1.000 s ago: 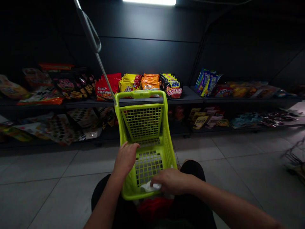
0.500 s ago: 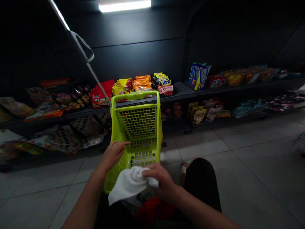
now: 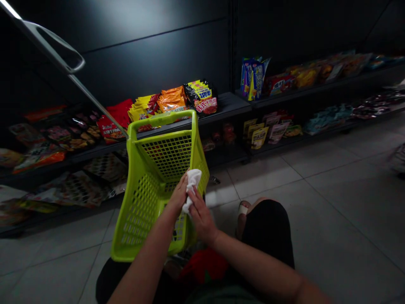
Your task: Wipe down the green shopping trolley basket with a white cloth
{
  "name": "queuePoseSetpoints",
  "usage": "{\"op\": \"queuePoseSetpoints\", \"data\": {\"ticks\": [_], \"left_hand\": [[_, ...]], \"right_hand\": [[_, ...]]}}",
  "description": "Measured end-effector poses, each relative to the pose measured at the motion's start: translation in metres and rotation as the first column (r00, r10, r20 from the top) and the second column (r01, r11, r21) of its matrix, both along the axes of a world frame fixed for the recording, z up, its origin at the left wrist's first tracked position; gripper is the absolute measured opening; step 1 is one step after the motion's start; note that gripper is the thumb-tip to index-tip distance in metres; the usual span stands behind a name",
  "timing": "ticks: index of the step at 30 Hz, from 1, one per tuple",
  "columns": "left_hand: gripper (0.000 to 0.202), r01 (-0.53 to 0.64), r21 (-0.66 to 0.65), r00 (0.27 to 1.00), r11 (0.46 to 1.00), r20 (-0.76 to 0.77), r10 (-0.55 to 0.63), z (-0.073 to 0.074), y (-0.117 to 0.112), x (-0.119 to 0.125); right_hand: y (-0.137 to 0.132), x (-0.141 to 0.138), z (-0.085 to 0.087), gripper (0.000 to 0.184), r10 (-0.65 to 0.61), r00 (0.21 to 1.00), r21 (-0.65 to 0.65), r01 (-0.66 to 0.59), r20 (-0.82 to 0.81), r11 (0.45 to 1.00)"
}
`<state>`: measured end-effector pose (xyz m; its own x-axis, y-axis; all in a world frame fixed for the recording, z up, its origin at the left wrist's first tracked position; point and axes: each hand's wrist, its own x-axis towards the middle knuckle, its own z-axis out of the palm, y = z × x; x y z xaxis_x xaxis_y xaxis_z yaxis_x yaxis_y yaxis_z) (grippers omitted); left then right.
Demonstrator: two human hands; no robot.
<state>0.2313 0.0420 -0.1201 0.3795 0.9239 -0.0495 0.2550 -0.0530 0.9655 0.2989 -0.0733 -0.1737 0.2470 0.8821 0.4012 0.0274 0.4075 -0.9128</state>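
Observation:
A lime-green plastic basket [image 3: 122, 228] with lattice walls stands tilted before my knees, a grey pole rising near its far left corner. At its right side wall, a bunched white cloth [image 3: 194, 177] lies over the rim. My left hand [image 3: 178, 197] reaches across the basket's inside, its fingers pressed to the cloth from the left. From the right, my right hand [image 3: 202, 217] grips the same cloth, fingers together. The hands meet around the rim, and part of the cloth is hidden between them.
A dark shelf [image 3: 230, 105] runs behind the basket, holding red noodle packs [image 3: 112, 122], orange packs [image 3: 172, 100] and black packs [image 3: 204, 99]. Yellow pouches [image 3: 257, 135] sit on the lower shelf. My bent knee [image 3: 268, 228] is to the right, over grey floor tiles [image 3: 332, 236].
My right hand has carried the cloth up to the basket's right rim. My left hand has moved right to meet it. The basket has turned and shifted left in view.

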Motion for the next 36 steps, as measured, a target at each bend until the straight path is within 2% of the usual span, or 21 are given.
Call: {"op": "queuePoseSetpoints", "data": {"ticks": [4,6,8,10,11,13,15,17,18,20,22,23,25,28,30,32,36], "left_hand": [[0.063,-0.007,-0.051,1.0,0.999,-0.008,0.006,-0.004,0.003,-0.018],[0.062,0.009,-0.06,1.0,0.998,0.014,-0.008,0.0,0.004,-0.022],[0.063,0.02,-0.073,0.999,0.997,0.027,-0.018,0.004,0.002,-0.023],[0.067,0.035,-0.108,0.999,0.994,0.027,-0.032,0.007,0.0,-0.024],[0.068,0.046,-0.126,0.999,0.991,0.029,-0.043,0.008,-0.001,-0.026],[0.07,0.074,-0.157,0.997,0.985,0.03,-0.07,0.008,-0.002,-0.03],[0.071,0.103,-0.181,0.995,0.978,0.031,-0.099,0.008,-0.002,-0.034],[0.072,0.113,-0.203,0.993,0.973,0.036,-0.108,0.008,-0.002,-0.037],[0.071,0.118,-0.211,0.993,0.97,0.042,-0.111,0.009,-0.003,-0.038],[0.069,0.133,-0.217,0.991,0.967,0.05,-0.125,0.009,-0.004,-0.039],[0.066,0.16,-0.212,0.987,0.964,0.063,-0.15,0.009,-0.006,-0.04],[0.065,0.169,-0.203,0.985,0.964,0.073,-0.157,0.008,-0.007,-0.04],[0.063,0.166,-0.173,0.985,0.971,0.081,-0.154,0.006,-0.008,-0.041],[0.061,0.143,-0.144,0.989,0.979,0.058,-0.136,0.001,-0.009,-0.044],[0.06,0.142,-0.145,0.99,0.979,0.041,-0.137,0.0,-0.011,-0.047],[0.062,0.163,-0.147,0.986,0.976,0.04,-0.159,0.001,-0.013,-0.049],[0.066,0.203,-0.129,0.979,0.971,-0.001,-0.205,0.006,-0.016,-0.05]], "right_hand": [[0.063,0.02,0.024,0.053,-0.168,0.983,0.024,0.17,-0.073,0.985],[0.073,0.023,0.029,0.048,-0.243,0.966,0.01,0.245,-0.084,0.97],[0.056,0.014,0.023,0.042,-0.275,0.958,-0.032,0.273,-0.08,0.961],[0.017,-0.004,0.006,0.037,-0.233,0.97,-0.078,0.228,-0.07,0.971],[-0.005,-0.014,-0.004,0.034,-0.16,0.986,-0.083,0.156,-0.047,0.984],[-0.039,-0.028,-0.022,0.031,0.022,1.0,-0.012,-0.023,-0.021,1.0],[-0.043,-0.028,-0.027,0.028,0.102,0.995,0.033,-0.102,-0.015,0.994],[-0.013,-0.011,-0.019,0.027,0.023,0.999,-0.002,-0.023,-0.039,1.0],[0.012,0.002,-0.011,0.027,-0.076,0.995,-0.052,0.073,-0.064,0.996],[0.062,0.027,0.007,0.027,-0.291,0.95,-0.105,0.28,-0.114,0.954],[0.093,0.04,0.02,0.029,-0.388,0.911,-0.135,0.371,-0.138,0.919],[0.096,0.041,0.023,0.029,-0.408,0.903,-0.152,0.387,-0.139,0.909],[0.079,0.03,0.019,0.028,-0.384,0.916,-0.171,0.362,-0.116,0.916],[0.031,0.01,0.0,0.023,-0.244,0.968,-0.133,0.235,-0.054,0.963],[0.021,0.01,-0.007,0.02,-0.166,0.986,-0.106,0.163,-0.014,0.981],[0.039,0.023,-0.003,0.021,-0.19,0.982,-0.101,0.189,0.002,0.977],[0.113,0.066,0.021,0.023,-0.375,0.925,-0.066,0.372,-0.055,0.926]]}}
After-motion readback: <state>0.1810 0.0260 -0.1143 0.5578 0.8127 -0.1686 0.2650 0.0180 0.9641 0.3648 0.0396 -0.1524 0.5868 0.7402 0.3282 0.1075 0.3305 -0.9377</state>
